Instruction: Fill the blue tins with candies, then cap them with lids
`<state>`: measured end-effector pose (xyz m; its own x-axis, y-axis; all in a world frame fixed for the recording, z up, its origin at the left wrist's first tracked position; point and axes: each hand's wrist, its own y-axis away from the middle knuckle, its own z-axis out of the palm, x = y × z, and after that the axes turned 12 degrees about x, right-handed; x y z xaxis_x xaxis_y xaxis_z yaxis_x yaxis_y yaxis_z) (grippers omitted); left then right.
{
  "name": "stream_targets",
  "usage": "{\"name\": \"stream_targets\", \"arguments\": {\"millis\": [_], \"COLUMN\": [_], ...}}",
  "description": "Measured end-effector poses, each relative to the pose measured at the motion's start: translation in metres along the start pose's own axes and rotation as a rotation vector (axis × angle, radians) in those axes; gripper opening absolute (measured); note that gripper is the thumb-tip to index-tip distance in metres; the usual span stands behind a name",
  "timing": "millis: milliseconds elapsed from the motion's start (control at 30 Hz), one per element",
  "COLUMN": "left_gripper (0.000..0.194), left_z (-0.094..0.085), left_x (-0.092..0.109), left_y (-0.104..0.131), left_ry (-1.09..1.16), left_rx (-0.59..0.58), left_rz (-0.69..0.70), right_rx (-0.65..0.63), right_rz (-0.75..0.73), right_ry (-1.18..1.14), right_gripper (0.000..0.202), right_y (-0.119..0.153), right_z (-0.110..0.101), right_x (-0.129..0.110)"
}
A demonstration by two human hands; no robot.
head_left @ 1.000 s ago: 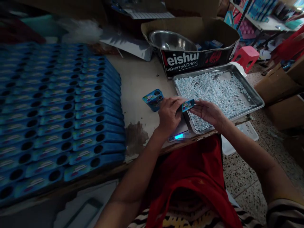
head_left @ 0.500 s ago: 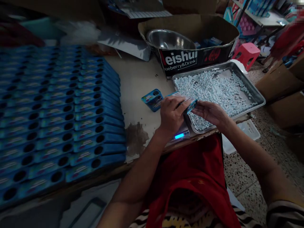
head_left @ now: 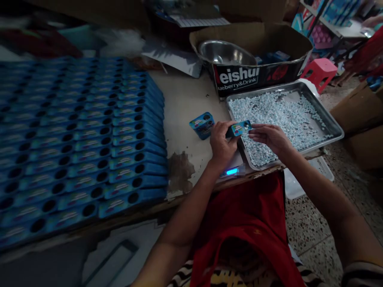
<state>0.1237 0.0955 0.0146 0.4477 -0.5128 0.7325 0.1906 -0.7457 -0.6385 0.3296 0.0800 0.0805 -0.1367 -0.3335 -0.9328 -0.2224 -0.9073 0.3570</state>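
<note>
My left hand [head_left: 223,143] has a blue box [head_left: 237,130] pinched between thumb and fingers, fingers curled round its side. It's up in the air near the left edge of the metal tray [head_left: 328,117], over the side of the scale [head_left: 236,161]. Box tilted, printed top facing me, something whitish showing at its round hole. My right hand [head_left: 273,137] is beside that hole: fingers stretched out, close together, gripping nothing I can see. Can't tell if the tips touch the box or if pellets sit in the palm.

Progress, my read: this box is mid-fill, with at least a bit in. How full, can't tell. Scale's display [head_left: 231,171] is lit, digits unreadable. Second box [head_left: 202,126] stands on the table [head_left: 182,91] just left of my left hand, hole dark; probably not filled, not certain. Rows of boxes [head_left: 121,177] pack the table's left side, holes dark, so likely most of the work is left. Plenty of white and pale-blue pellets [head_left: 263,109] in the tray, bare metal showing toward the far right.
</note>
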Motion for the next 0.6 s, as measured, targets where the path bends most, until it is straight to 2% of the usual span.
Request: {"name": "stream_targets", "arguments": {"millis": [67,133,167,200,267,333,433,533,600], "left_gripper": [0.04,0.046,0.048,0.05,0.053,0.054,0.056,0.06,0.059], "left_z": [-0.008,-0.027,-0.04,-0.055,-0.086,-0.112,-0.137,-0.155,-0.17], "left_x": [-0.003,-0.005,-0.005,-0.004,-0.001,0.002,-0.002,-0.022,-0.043], "left_y": [-0.012,-0.033,-0.045,-0.057,-0.075,-0.084,-0.084,-0.098,-0.13], "left_ry": [0.054,0.074,0.079,0.085,0.117,0.144,0.103,0.012,-0.056], "left_rx": [0.092,0.172,0.201,0.22,0.225,0.189,0.184,0.273,0.29], "left_rz": [-0.127,-0.2,-0.196,-0.17,-0.105,-0.103,-0.164,-0.127,-0.047], "right_rx": [0.098,0.222,0.245,0.22,0.075,-0.043,-0.114,-0.225,-0.313], "right_rz": [-0.276,-0.569,-0.664,-0.706,-0.684,-0.68,-0.824,-0.986,-1.054], "right_ry": [0.298,0.592,0.689,0.738,0.723,0.669,0.679,0.763,0.845], "right_gripper": [0.022,0.027,0.03,0.032,0.034,0.037,0.049,0.076,0.085], "right_y": [-0.009,-0.022,-0.029,-0.035,-0.045,-0.053,-0.065,-0.078,-0.086], "right_z": [-0.01,-0.017,-0.018,-0.017,-0.008,0.011,0.051,0.096,0.122], "right_x": [-0.002,-0.002,-0.001,0.002,0.007,0.013,0.017,0.015,0.013]}}
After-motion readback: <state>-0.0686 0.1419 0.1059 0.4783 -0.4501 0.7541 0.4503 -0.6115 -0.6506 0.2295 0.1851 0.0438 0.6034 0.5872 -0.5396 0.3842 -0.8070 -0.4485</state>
